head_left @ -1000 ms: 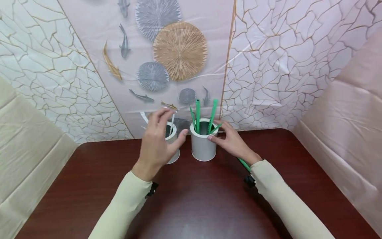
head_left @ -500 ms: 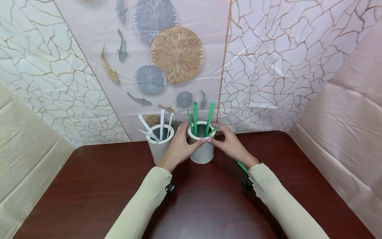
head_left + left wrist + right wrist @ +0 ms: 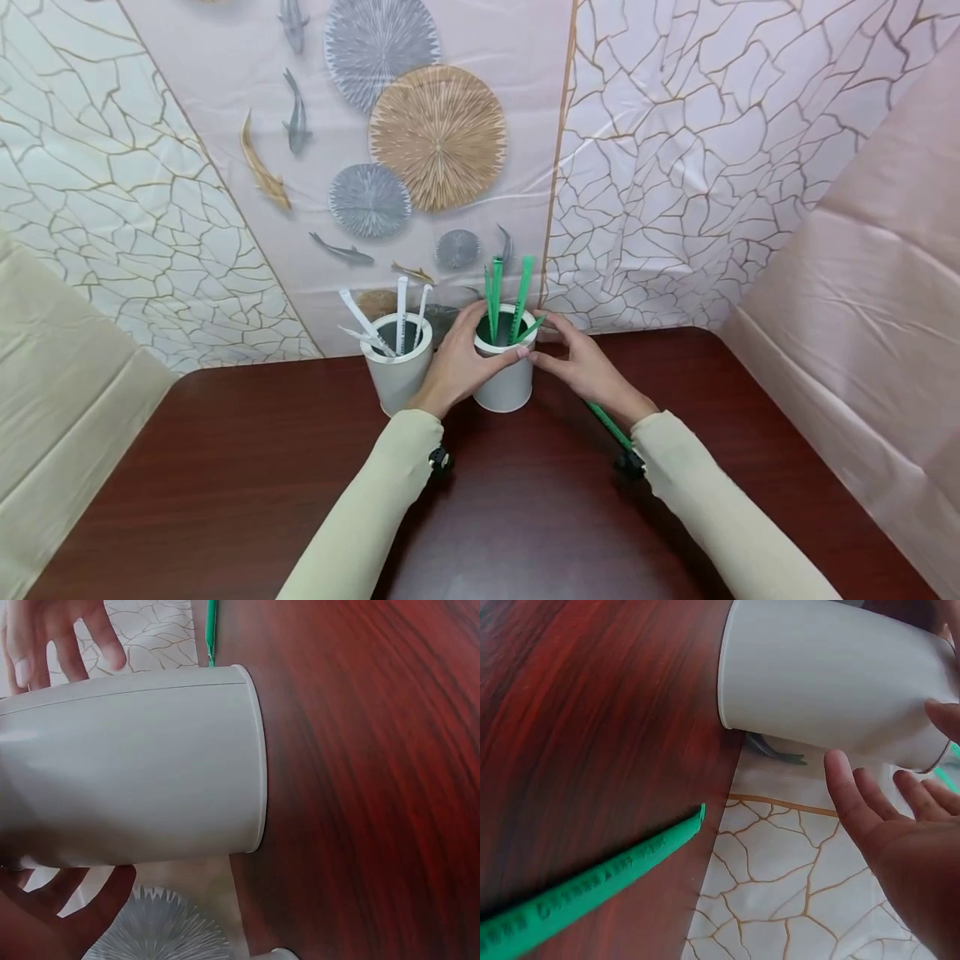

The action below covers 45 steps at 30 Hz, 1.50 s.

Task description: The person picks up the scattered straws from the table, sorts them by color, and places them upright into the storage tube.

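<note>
Two white cups stand at the table's back edge. The left cup [image 3: 396, 382] holds several white strips [image 3: 402, 305]. The right cup [image 3: 507, 385] [image 3: 135, 765] [image 3: 825, 675] holds several green strips [image 3: 519, 292]. My left hand [image 3: 459, 367] [image 3: 52, 915] grips the right cup from its left side, thumb on the front near the rim. On the cup's right side my right hand [image 3: 581, 367] [image 3: 900, 825] touches the rim with its thumb, its fingers held straight beside the far wall. One green strip [image 3: 606, 423] [image 3: 592, 889] lies flat on the table under my right wrist.
The dark red wooden table [image 3: 525, 517] is boxed in by a patterned backdrop [image 3: 442, 133] behind and draped sheets at both sides. The two cups nearly touch.
My left hand left the cup of white strips and took hold of the cup of green strips. My right hand stayed at that cup's right side. The green strips now stand closer together.
</note>
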### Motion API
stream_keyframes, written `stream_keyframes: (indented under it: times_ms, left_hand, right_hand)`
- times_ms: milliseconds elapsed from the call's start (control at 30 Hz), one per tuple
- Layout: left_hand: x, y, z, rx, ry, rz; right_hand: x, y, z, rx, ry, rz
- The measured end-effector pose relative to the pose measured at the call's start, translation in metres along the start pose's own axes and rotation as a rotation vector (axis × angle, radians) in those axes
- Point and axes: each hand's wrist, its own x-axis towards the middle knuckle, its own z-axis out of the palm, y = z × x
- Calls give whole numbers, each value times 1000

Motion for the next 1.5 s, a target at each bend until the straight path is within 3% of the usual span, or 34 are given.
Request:
stream_keyframes:
  times_ms: [200,367,633,733,933,1067,1200,1400,1500]
  left_hand:
    - [0,4,4,22,25,-36]
    - [-2,3,6,28,59,-49]
    - [0,1,4,0,55,-47]
    - [0,0,3,-3,54,-46]
    - [-1,2,4,-26,43,-51]
    - [-2,4,5,-44,39,-57]
    - [-1,7,6,-58,35,-58]
    - [-1,6,6,-66,32,-67]
    - [-1,4,5,-65,44,-72]
  right_hand:
    - [-22,-4,-25,-145,-5,82]
    - [-39,-5,-46,-271,-70,170]
    - [-58,21,-64,-85,-302,475]
    - [-62,29,-57,-144,-312,483]
    - [-67,29,-37,-408,-237,470]
    - [-69,25,-31,-473,-250,512]
    - [-69,26,-31,-454,-267,541]
    - [-69,31,-34,-276,-241,573]
    - [-69,33,-33,-259,-220,564]
